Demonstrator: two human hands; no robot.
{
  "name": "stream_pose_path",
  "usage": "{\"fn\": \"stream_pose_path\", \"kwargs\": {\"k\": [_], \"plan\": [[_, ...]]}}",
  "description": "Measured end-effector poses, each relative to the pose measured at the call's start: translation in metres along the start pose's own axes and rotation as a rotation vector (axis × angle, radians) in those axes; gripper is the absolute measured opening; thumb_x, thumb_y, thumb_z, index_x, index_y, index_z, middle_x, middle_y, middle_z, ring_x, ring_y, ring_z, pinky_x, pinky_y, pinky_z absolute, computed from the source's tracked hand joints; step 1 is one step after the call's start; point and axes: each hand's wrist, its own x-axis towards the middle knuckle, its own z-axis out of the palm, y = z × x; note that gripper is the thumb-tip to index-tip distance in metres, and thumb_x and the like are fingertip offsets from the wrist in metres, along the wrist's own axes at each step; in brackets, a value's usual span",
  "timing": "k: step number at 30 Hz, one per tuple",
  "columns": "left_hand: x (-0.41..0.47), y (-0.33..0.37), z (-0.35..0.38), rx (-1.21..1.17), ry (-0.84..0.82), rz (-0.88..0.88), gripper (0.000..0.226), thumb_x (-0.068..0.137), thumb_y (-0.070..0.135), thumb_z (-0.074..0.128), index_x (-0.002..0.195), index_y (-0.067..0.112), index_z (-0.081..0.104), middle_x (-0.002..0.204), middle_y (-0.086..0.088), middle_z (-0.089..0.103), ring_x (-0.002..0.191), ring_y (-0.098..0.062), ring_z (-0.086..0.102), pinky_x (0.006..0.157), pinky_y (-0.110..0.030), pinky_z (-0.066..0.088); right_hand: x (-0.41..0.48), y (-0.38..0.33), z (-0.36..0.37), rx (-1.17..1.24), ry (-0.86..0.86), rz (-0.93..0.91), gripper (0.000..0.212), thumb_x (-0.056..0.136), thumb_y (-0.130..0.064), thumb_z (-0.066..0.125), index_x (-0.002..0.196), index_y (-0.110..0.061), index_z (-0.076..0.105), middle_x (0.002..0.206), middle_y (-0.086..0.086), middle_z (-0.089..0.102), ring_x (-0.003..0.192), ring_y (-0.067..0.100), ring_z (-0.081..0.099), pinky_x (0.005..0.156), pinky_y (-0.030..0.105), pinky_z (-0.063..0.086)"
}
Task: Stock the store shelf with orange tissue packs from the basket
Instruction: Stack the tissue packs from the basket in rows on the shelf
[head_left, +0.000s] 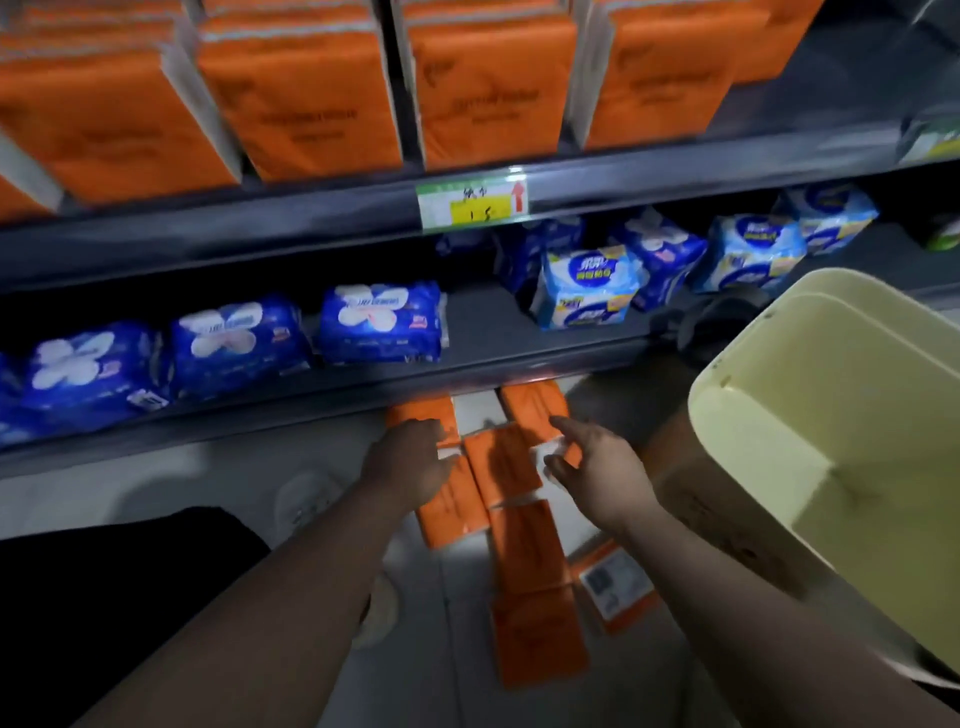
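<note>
**Both hands low over the spilled packs**

Our left hand (410, 462) and right hand (597, 467) hung apart over the orange tissue packs (511, 467), which lay flat and partly overlapping on the floor (208, 483), just in front of the lowest shelf edge. The pale basket (779, 374) stood close by on our right. Our left hand lay on the leftmost packs, but its fingers were blurred, so we could not tell whether it gripped one. Our right hand was spread, with forefinger and thumb on either side of a pack's white end and not clearly closed on it. Higher up, the shelf (311, 218) carried upright rows of stocked orange packs (301, 104) above a price label (472, 202). Blue packs (379, 322) sat on the tier beneath.
</note>
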Motion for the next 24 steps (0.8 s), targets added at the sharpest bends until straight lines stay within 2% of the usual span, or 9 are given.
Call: {"fn": "stream_pose_path", "kwargs": {"k": [2,5,8,12,14,17,19,21,24], "plan": [[0.010,-0.010,0.018,0.051,-0.036,-0.021,0.040,0.080,0.027,0.063,0.118,0.015,0.057,0.122,-0.007,0.059,0.114,-0.026,0.054,0.092,-0.035,0.046,0.000,0.008,0.016,0.017,-0.023,0.022,0.043,0.088,-0.023,0.061,0.131,-0.021,0.055,0.119,0.007,0.064,0.109,0.023,0.059,0.089,0.031,0.048],[0.024,-0.018,0.044,-0.012,-0.090,-0.037,0.055,0.080,0.020,0.065,0.133,0.012,0.049,0.132,-0.009,0.053,0.121,-0.025,0.051,0.095,-0.028,0.041,0.000,0.019,0.034,0.030,-0.067,0.072,0.045,0.087,-0.022,0.062,0.131,-0.026,0.054,0.125,0.003,0.062,0.104,0.021,0.062,0.087,0.030,0.048],[0.037,-0.023,0.063,-0.010,-0.114,-0.019,0.054,0.083,0.020,0.064,0.134,0.016,0.046,0.133,-0.007,0.053,0.119,-0.024,0.052,0.087,-0.023,0.039,0.002,0.028,0.049,0.047,-0.113,0.110,0.050,0.087,-0.020,0.064,0.134,-0.025,0.051,0.131,0.002,0.059,0.105,0.020,0.062,0.088,0.023,0.044],[0.049,-0.032,0.079,0.154,-0.148,0.005,0.056,0.083,0.020,0.061,0.135,0.023,0.042,0.140,-0.005,0.047,0.125,-0.026,0.048,0.099,-0.034,0.042,0.002,0.037,0.059,0.122,-0.145,0.149,0.050,0.086,-0.019,0.063,0.134,-0.027,0.052,0.129,0.004,0.059,0.096,0.022,0.064,0.087,0.031,0.050],[0.051,-0.040,0.088,0.232,-0.160,0.020,0.057,0.086,0.018,0.053,0.140,0.025,0.037,0.145,-0.003,0.042,0.128,-0.026,0.045,0.102,-0.036,0.040,0.000,0.041,0.063,0.146,-0.151,0.150,0.046,0.087,-0.021,0.062,0.132,-0.028,0.054,0.124,0.007,0.062,0.087,0.024,0.067,0.081,0.036,0.054],[0.048,-0.053,0.103,0.331,-0.156,-0.004,0.062,0.086,0.024,0.050,0.144,0.030,0.028,0.145,-0.006,0.039,0.125,-0.030,0.044,0.100,-0.036,0.037,-0.002,0.047,0.068,0.177,-0.143,0.196,0.037,0.089,-0.033,0.060,0.126,-0.033,0.057,0.116,0.001,0.065,0.075,0.014,0.065,0.071,0.030,0.054],[0.046,-0.059,0.109,0.345,-0.171,-0.063,0.062,0.086,0.030,0.052,0.144,0.032,0.029,0.137,-0.008,0.042,0.120,-0.031,0.046,0.097,-0.038,0.039,-0.003,0.051,0.071,0.202,-0.157,0.239,0.039,0.090,-0.033,0.058,0.128,-0.035,0.054,0.120,-0.003,0.064,0.082,0.010,0.064,0.074,0.028,0.053],[0.045,-0.064,0.109,0.273,-0.219,-0.122,0.054,0.086,0.034,0.054,0.138,0.032,0.038,0.128,-0.009,0.048,0.115,-0.031,0.051,0.094,-0.038,0.043,-0.005,0.053,0.074,0.190,-0.188,0.276,0.043,0.092,-0.030,0.056,0.133,-0.036,0.050,0.130,-0.003,0.059,0.099,0.018,0.065,0.085,0.031,0.053],[0.041,-0.067,0.098,0.151,-0.232,-0.133,0.034,0.080,0.035,0.062,0.112,0.023,0.055,0.117,-0.011,0.052,0.107,-0.031,0.055,0.087,-0.036,0.047,-0.008,0.050,0.078,0.175,-0.184,0.282,0.048,0.088,-0.022,0.057,0.134,-0.033,0.050,0.134,0.000,0.057,0.117,0.020,0.057,0.092,0.024,0.043]]}}
